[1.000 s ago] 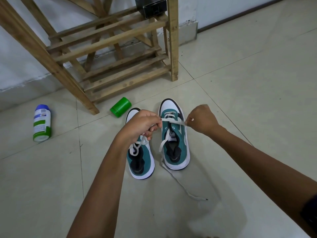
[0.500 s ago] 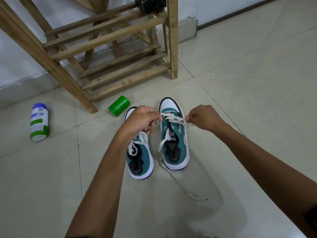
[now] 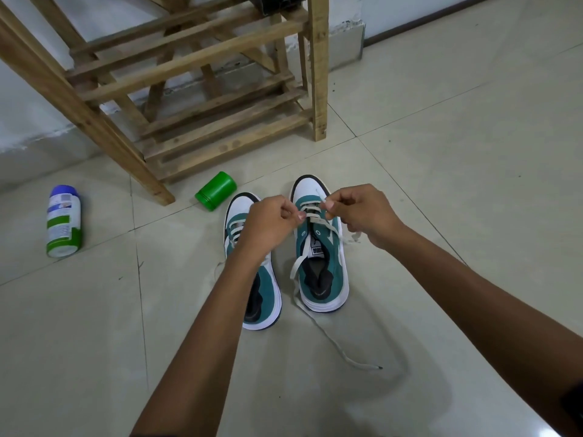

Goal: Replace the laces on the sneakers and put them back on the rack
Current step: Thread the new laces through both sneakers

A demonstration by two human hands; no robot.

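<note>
Left hand (image 3: 268, 220) and right hand (image 3: 362, 212) each pinch the white lace (image 3: 310, 212) over the right sneaker (image 3: 318, 247), standing on the floor (image 3: 441, 184) near the rack (image 3: 195, 89). Uneven pulling may leave unequal ends; the loose tail may snag.

The left forearm hides the middle of the left sneaker (image 3: 235, 216). The top edge cuts off the rack (image 3: 202, 58) and a dark box (image 3: 279, 3) on it. The bottle (image 3: 63, 222) label is unreadable.
</note>
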